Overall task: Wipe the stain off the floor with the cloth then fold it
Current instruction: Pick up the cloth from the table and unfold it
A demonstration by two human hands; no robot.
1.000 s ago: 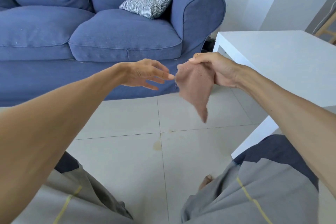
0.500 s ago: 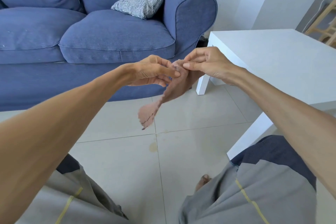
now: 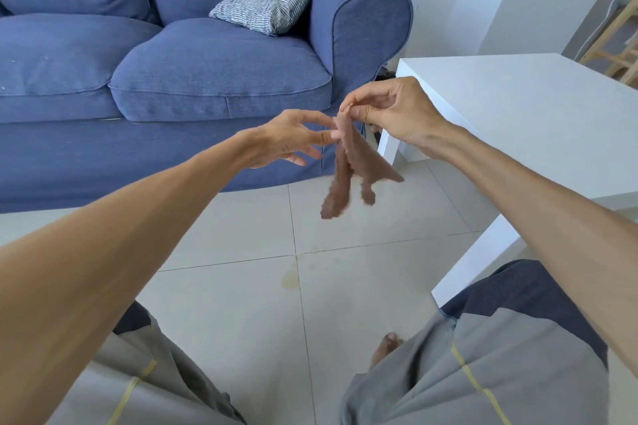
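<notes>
A small brown cloth (image 3: pixel 348 169) hangs in the air in front of me, blurred, its corners dangling down. My right hand (image 3: pixel 390 110) pinches its top edge between thumb and fingers. My left hand (image 3: pixel 293 140) is beside it, fingers spread, with the fingertips touching the cloth's upper edge. A faint yellowish stain (image 3: pixel 289 279) lies on the pale floor tile by a grout joint, below the cloth and between my knees.
A blue sofa (image 3: pixel 207 79) with a striped cushion (image 3: pixel 272 7) stands ahead. A white low table (image 3: pixel 518 121) is on the right, its leg near my right knee. My grey-trousered knees and a bare toe (image 3: pixel 388 343) are at the bottom.
The cloth was held by the right hand alone, then both hands pinched its top. Now the left fingers have spread apart and the cloth has swung to hang lower and to the right.
</notes>
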